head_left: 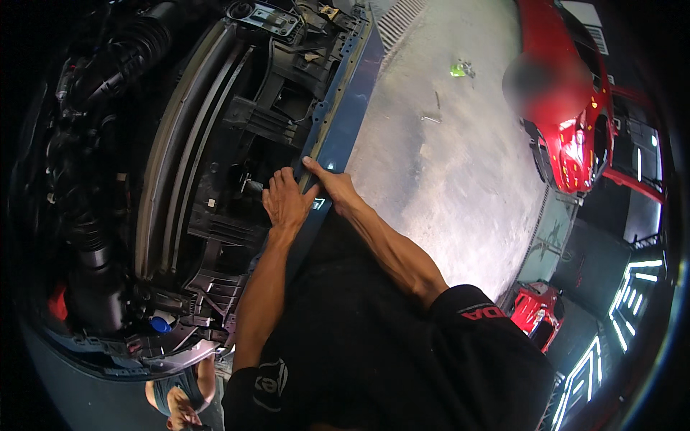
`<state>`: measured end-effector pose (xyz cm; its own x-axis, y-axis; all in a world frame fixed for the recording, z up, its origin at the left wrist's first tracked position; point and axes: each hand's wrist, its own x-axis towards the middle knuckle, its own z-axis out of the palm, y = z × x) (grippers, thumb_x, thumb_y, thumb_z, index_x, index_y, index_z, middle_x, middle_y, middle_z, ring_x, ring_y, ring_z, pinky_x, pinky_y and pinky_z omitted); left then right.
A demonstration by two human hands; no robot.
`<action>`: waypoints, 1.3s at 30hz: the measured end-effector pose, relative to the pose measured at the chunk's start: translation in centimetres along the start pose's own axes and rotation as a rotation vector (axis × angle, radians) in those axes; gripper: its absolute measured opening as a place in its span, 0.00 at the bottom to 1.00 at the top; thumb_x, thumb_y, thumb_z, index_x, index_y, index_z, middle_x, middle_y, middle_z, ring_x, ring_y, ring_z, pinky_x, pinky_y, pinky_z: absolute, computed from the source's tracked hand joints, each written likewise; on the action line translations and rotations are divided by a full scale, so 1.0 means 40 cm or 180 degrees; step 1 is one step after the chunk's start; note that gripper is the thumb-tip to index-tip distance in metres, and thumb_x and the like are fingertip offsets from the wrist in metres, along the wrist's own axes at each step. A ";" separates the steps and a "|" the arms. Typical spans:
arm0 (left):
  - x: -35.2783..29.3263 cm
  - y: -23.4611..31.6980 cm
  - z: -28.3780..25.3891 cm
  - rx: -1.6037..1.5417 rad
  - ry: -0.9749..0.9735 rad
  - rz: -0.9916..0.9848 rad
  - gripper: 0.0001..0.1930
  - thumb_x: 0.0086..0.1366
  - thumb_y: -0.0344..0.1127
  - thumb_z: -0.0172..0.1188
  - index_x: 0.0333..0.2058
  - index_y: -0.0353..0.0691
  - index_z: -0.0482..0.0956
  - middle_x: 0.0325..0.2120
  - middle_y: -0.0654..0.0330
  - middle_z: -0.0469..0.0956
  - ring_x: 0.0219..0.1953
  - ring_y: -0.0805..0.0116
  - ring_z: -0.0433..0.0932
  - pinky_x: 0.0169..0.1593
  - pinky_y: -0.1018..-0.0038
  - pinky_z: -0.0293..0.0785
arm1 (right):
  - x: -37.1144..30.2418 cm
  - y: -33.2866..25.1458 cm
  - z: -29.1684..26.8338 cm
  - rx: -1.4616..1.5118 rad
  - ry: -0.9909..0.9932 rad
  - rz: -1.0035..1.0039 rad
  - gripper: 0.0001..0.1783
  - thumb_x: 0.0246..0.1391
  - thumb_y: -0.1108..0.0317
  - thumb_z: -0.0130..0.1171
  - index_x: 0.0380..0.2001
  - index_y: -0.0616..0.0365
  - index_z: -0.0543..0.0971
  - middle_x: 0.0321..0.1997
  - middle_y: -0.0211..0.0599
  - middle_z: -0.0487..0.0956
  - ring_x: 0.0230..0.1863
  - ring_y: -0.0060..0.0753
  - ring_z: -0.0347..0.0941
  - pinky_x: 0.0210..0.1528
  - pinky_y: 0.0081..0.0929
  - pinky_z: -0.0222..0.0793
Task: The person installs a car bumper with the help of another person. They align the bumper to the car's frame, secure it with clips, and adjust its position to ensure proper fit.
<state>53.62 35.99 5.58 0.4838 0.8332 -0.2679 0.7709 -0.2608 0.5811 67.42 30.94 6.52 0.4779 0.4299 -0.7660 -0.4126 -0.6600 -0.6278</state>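
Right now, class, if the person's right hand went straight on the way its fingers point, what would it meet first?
Past the edge of the blue panel, the right hand would probably first meet the black ribbed plastic; depth there is unclear, so it might pass above.

The pale grey floor (467, 165) is brightly lit. Red cars (550, 32) stand toward the right, and white tube lights (645, 264) glow against dark surroundings.
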 end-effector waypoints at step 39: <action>0.008 0.018 -0.033 -0.0245 -0.0105 -0.0321 0.36 0.52 0.51 0.84 0.51 0.35 0.78 0.56 0.45 0.79 0.57 0.45 0.77 0.60 0.52 0.69 | 0.445 -0.509 -0.207 -0.0103 -0.0262 0.0461 0.46 0.54 0.50 0.77 0.66 0.68 0.70 0.65 0.52 0.76 0.66 0.52 0.73 0.63 0.57 0.73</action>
<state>53.79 36.70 6.91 0.4199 0.8364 -0.3523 0.7829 -0.1374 0.6068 90.74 46.93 6.78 0.3495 0.3769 -0.8578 -0.4469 -0.7376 -0.5062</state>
